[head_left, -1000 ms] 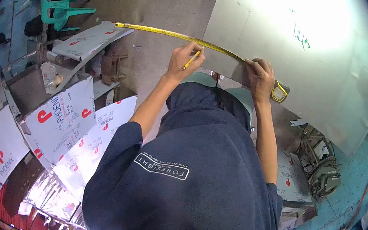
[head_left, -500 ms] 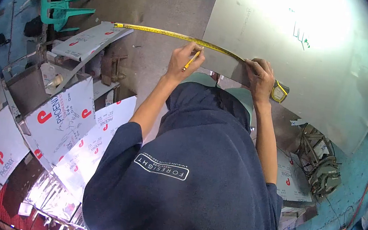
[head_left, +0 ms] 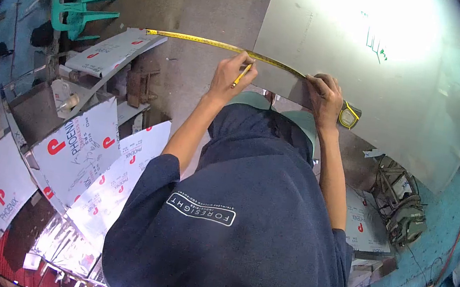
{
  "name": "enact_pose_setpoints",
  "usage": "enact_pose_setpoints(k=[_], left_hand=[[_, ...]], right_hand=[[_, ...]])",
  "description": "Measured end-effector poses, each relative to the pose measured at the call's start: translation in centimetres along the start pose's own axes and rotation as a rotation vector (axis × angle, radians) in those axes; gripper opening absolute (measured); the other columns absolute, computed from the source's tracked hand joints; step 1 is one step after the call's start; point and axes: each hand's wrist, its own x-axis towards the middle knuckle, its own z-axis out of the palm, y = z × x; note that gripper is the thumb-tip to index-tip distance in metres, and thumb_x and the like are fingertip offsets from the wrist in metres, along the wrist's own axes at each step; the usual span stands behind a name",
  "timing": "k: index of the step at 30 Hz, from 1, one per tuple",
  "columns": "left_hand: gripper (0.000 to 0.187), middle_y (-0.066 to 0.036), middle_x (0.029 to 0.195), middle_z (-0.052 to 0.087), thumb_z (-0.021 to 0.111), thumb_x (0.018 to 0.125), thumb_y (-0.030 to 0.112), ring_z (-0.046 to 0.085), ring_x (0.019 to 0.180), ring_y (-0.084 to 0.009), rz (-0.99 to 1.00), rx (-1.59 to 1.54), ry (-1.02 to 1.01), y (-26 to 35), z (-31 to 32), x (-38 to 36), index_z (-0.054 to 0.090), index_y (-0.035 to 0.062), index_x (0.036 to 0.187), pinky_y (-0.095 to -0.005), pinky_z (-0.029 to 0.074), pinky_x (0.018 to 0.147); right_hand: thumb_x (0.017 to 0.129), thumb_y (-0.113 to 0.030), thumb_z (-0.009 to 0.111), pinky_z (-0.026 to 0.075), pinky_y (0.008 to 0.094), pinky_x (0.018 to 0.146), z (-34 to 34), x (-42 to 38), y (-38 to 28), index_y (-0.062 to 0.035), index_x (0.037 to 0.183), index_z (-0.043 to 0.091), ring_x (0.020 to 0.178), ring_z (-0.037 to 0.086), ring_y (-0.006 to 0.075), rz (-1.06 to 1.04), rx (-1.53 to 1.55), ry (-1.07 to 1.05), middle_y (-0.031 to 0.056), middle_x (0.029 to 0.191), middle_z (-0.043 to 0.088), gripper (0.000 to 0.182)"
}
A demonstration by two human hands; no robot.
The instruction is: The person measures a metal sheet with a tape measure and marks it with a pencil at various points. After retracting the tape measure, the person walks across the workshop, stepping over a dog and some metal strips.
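Note:
My left hand (head_left: 229,77) grips a yellow pencil (head_left: 242,75), its fingertips right at the yellow tape measure blade (head_left: 208,41). The blade arcs leftward past the edge of a large metal sheet (head_left: 401,107), with its hooked end over the floor side near a smaller film-covered sheet. My right hand (head_left: 325,95) is closed on the blade near the sheet's front edge, thumb and fingers pinching it. Beside that hand's wrist, the black and yellow tape case (head_left: 349,116) rests on the sheet. Green drawn lines and marks (head_left: 375,42) show on the bright sheet.
On the left stand a green plastic chair (head_left: 76,14) and film-covered panels (head_left: 77,145) printed PHOENIX. A dark machine (head_left: 405,214) sits low at the right, close to a red cable (head_left: 452,251) on the blue floor.
The blade's hooked end has shifted slightly to the right. My left hand and pencil have moved very little; my right hand stays in place.

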Motion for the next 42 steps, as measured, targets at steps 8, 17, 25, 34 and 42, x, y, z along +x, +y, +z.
enact_pose_setpoints(k=[8,17,25,34,42], left_hand=[[0.017,-0.016,0.08,0.074,0.073,0.087,0.013,0.077,0.08,-0.0207,-0.086,0.057,-0.052,0.9,-1.6,0.6,0.064,-0.0005,0.091,-0.0343,0.058,0.069],[0.018,-0.017,0.085,0.076,0.071,0.09,0.016,0.077,0.083,-0.0224,-0.034,0.028,0.006,-0.2,-0.5,-0.1,0.065,-0.0002,0.095,-0.0346,0.06,0.073],[0.015,-0.021,0.087,0.073,0.069,0.088,0.013,0.077,0.082,-0.0335,0.003,0.002,-0.025,-0.4,-0.3,-0.2,0.063,-0.0001,0.095,-0.0407,0.061,0.072],[0.019,-0.018,0.082,0.073,0.071,0.086,0.014,0.075,0.076,-0.0283,-0.141,0.173,-0.211,0.5,-1.9,0.9,0.065,-0.0016,0.094,-0.0347,0.058,0.069],[0.011,-0.012,0.092,0.073,0.061,0.102,0.01,0.074,0.085,-0.02,-0.307,-0.458,0.176,-3.0,-0.3,-1.9,0.061,-0.0006,0.106,-0.0318,0.06,0.074]], right_hand=[[0.085,-0.016,0.076,0.051,0.0395,0.079,0.1,-0.1,0.2,-0.0144,0.099,0.077,0.095,0.065,0.0245,0.015,0.035,0.019,0.0007,0.099,0.069,0.015],[0.085,-0.017,0.076,0.051,0.0398,0.08,0.2,0.0,0.2,-0.0144,0.099,0.077,0.094,0.065,0.0249,-0.004,0.012,0.015,0.0011,0.099,0.069,0.014],[0.084,-0.017,0.076,0.051,0.039,0.08,0.3,-0.1,0.4,-0.0139,0.099,0.077,0.095,0.065,0.0247,-0.004,0.018,0.022,0.001,0.099,0.07,0.015],[0.084,-0.015,0.076,0.051,0.0393,0.081,0.2,0.1,0.3,-0.0135,0.099,0.077,0.094,0.065,0.0251,-0.034,0.016,0.027,0.0012,0.098,0.07,0.015],[0.084,-0.014,0.076,0.051,0.0395,0.081,0.1,0.0,0.1,-0.0137,0.099,0.077,0.095,0.065,0.0251,-0.008,0.018,0.033,0.001,0.098,0.069,0.015]])
